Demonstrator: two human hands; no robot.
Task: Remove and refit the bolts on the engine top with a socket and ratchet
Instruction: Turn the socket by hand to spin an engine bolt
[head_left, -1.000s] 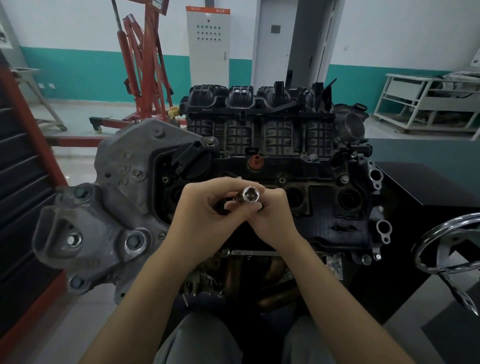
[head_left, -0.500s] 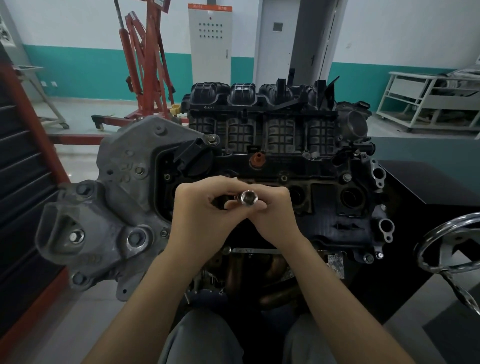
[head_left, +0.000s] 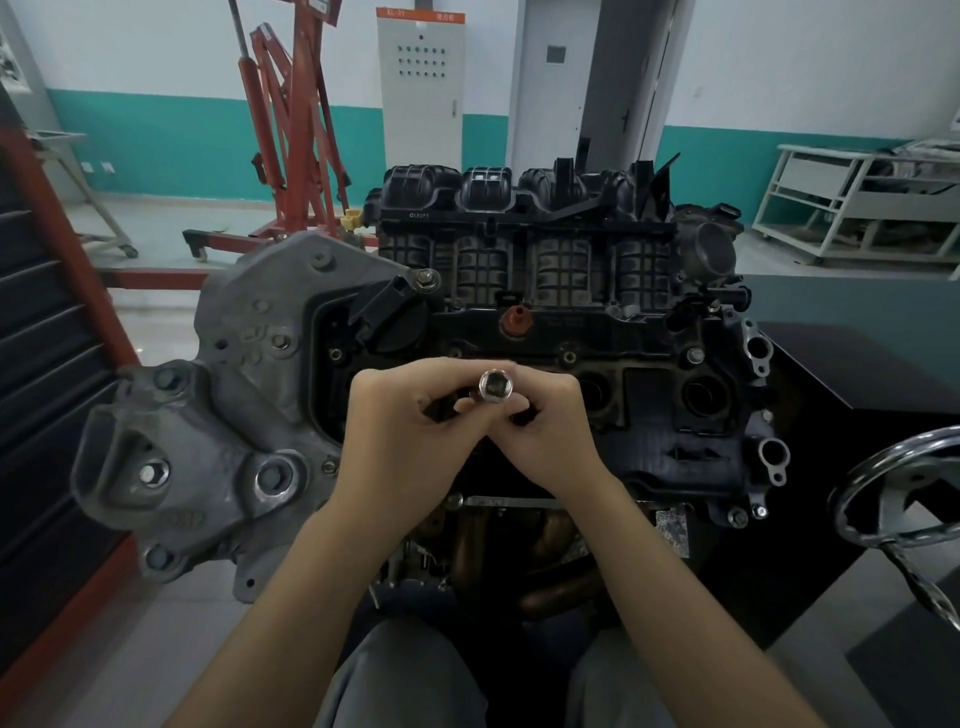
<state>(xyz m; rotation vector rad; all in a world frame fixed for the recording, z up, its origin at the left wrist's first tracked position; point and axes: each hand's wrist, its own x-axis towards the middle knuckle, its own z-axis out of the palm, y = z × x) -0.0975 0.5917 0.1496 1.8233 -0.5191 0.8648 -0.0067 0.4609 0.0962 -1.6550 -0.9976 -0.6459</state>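
Note:
A shiny steel socket (head_left: 496, 385) points its open end up at me, held between both hands above the middle of the black engine top (head_left: 649, 395). My left hand (head_left: 410, 431) curls its fingers round the socket from the left. My right hand (head_left: 540, 431) pinches it from the right; a dark part under the socket, perhaps the ratchet head, is mostly hidden by the fingers. Small bolts (head_left: 695, 356) sit along the cover's edges. An orange cap (head_left: 515, 318) stands just behind my hands.
A grey cast bracket (head_left: 228, 415) juts out at the engine's left. A chrome handwheel (head_left: 904, 499) is at the right. Behind stand a red engine hoist (head_left: 291, 130), a white cabinet (head_left: 421, 88) and a white rack (head_left: 857, 202). My knees are below the engine.
The socket has tipped so its open end faces me more squarely. Both hands stay together in the same place over the engine.

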